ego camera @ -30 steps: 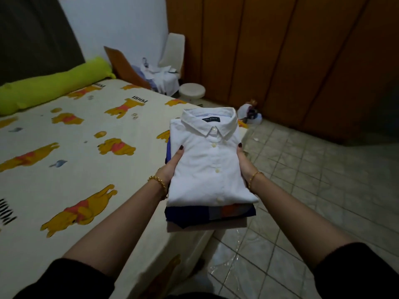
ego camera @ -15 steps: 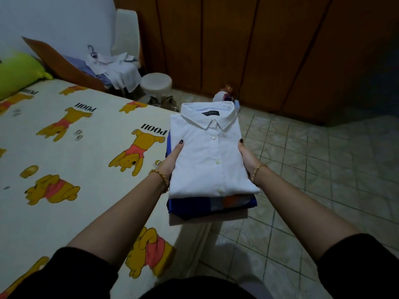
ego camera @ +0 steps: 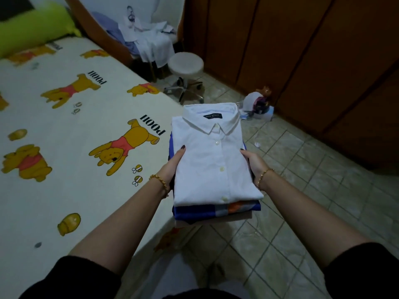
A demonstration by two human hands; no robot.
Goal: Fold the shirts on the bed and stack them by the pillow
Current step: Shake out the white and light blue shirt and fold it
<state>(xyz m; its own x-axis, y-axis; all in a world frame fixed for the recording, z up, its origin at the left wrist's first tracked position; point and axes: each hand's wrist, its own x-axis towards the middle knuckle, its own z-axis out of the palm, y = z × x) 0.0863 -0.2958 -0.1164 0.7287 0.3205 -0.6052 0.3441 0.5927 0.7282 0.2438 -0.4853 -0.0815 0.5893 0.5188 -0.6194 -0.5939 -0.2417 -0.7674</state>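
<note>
White cotton on top: a buttoned white shirt crowning the folded stack, collar toward the top of the frame, with a blue layer and a scrap of orange peeking out at the near edge. Held in mid-air at centre frame, over the right edge of the bed and the tiled floor, well apart from the green pillow in the upper left corner.

Left hand gripping the stack's left side, thumb laid over the white shirt, fingers hidden underneath. Right hand gripping the right side the same way.

For a clean carry: keep the stack level, thumbs pressing lightly downward to stop the top shirt sliding off the smoother layers below. Swing toward the upper left, low over the printed sheet. Set down flat, just beside the pillow, not on it. Lower the whole base at once, then draw the fingers out sideways, slowly, one hand at a time, to avoid dragging the bottom layer and skewing the edges. Likely snag: loose folds opening on a tilt.
</note>
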